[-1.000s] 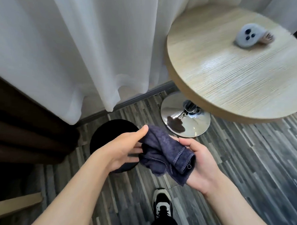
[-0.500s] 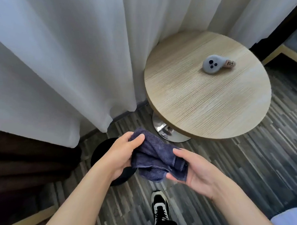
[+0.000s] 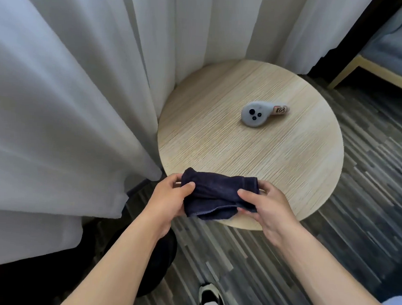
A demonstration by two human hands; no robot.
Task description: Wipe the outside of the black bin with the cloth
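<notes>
A dark blue cloth (image 3: 213, 192) is bunched between both hands, above the near edge of the round table. My left hand (image 3: 170, 198) grips its left end and my right hand (image 3: 265, 203) pinches its right end. The black bin (image 3: 160, 263) stands on the floor below, mostly hidden under my left forearm; only a dark curved part shows. Neither hand touches the bin.
A round light-wood table (image 3: 275, 164) carries a grey controller-like device (image 3: 257, 113). White curtains (image 3: 71, 100) hang at the left and behind. A wooden-framed seat (image 3: 383, 65) sits at the far right. My shoe (image 3: 211, 300) rests on the striped floor.
The view has risen and tilted toward the table. Both hands lifted the cloth up from over the bin to the table's near edge and spread it sideways.
</notes>
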